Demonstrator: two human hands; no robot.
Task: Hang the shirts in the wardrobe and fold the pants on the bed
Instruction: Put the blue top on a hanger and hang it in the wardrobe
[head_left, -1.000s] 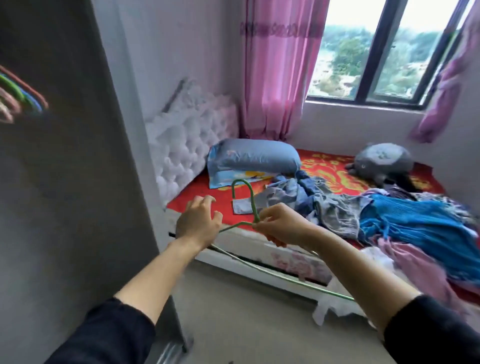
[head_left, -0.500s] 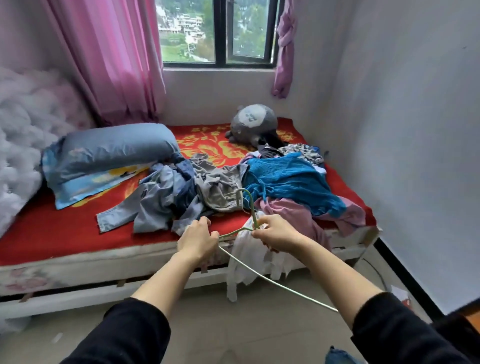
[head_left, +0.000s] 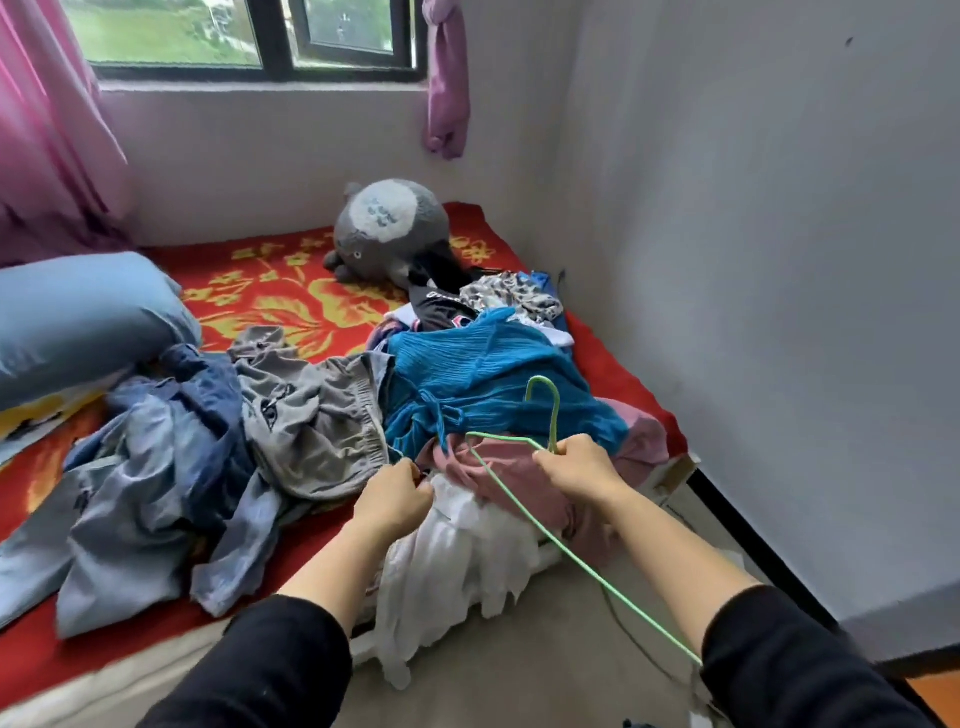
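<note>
The right hand (head_left: 576, 470) grips the thin green hanger (head_left: 556, 415) just below its hook. The left hand (head_left: 395, 501) curls its fingers into the white shirt (head_left: 447, 561), apparently pinching it. The shirt hangs off the bed (head_left: 291, 296) edge. It looks light and limp, so it is best taken by the shoulders.

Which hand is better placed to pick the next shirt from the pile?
Left. The left hand is free of the hanger and lies at the pink garment; the right hand grips the hanger.
</note>
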